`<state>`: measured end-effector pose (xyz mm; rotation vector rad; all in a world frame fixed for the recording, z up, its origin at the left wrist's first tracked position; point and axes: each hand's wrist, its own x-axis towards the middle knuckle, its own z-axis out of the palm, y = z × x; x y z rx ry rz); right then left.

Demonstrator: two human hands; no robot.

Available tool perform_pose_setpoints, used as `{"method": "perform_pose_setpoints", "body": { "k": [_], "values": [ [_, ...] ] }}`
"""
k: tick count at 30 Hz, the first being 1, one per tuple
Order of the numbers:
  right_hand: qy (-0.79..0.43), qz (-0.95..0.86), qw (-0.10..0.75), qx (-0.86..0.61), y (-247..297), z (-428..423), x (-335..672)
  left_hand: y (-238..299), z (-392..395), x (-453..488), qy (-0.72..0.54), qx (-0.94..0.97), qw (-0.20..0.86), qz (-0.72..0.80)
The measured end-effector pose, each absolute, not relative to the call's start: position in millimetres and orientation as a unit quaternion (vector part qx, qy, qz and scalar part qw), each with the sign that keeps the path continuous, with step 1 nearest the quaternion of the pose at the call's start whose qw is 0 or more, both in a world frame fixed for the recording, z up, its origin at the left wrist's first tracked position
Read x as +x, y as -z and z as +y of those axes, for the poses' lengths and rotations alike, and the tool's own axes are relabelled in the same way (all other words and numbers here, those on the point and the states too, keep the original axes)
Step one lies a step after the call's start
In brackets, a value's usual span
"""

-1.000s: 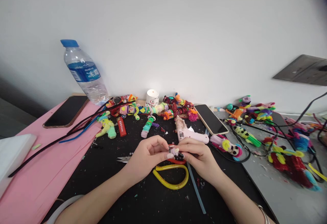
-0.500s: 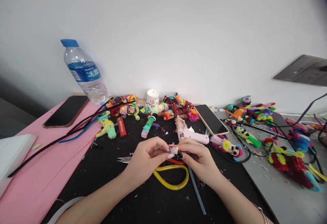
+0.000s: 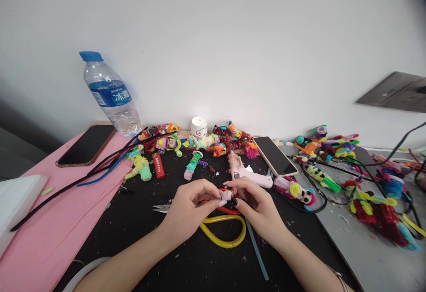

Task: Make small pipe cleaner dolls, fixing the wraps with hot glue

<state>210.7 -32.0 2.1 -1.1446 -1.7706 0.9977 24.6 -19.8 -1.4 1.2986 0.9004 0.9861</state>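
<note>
Both hands meet over the black mat (image 3: pixel 149 238) and pinch one small pipe-cleaner figure (image 3: pixel 227 195), pale lilac with a dark end. My left hand (image 3: pixel 189 210) grips it from the left with thumb and fingers closed. From the right, my right hand (image 3: pixel 256 205) holds it with bent fingers. A red pipe cleaner (image 3: pixel 229 210) and a yellow looped pipe cleaner (image 3: pixel 226 230) lie just under the hands. Small scissors (image 3: pixel 162 207) rest left of my left hand. A pink glue gun (image 3: pixel 248 174) lies right behind my right hand.
A water bottle (image 3: pixel 111 96) and a dark phone (image 3: pixel 84 145) stand on pink paper (image 3: pixel 49 221) at the left. Several finished figures (image 3: pixel 199 143) line the wall, beside a white tape roll (image 3: pixel 199 127). A second phone (image 3: pixel 274 154) and cables with more figures (image 3: pixel 366 190) fill the right.
The hands have barely shifted; my right hand's fingers have lifted and spread slightly while both keep pinching the small figure.
</note>
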Motion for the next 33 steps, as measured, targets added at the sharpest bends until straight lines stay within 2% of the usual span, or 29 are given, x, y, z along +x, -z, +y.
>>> {"method": "perform_pose_setpoints", "body": {
  "k": [12,19,28,33],
  "values": [
    [-0.375,-0.724,0.333,-0.474,-1.9,-33.8,210.7,-0.1,-21.7,23.3,-0.422,0.611,0.537,0.401],
    [-0.356,-0.734,0.325,-0.478,-5.7,-34.9,207.3,-0.6,-21.7,23.1,-0.409,0.629,0.513,0.417],
    [-0.367,-0.735,0.336,-0.461,-4.8,-33.2,209.8,-2.2,-19.3,26.8,-0.425,0.508,0.634,0.4],
    [-0.367,-0.743,0.338,-0.446,-5.5,-33.6,211.1,-1.0,-17.0,25.7,-0.408,0.499,0.655,0.395]
  ]
}}
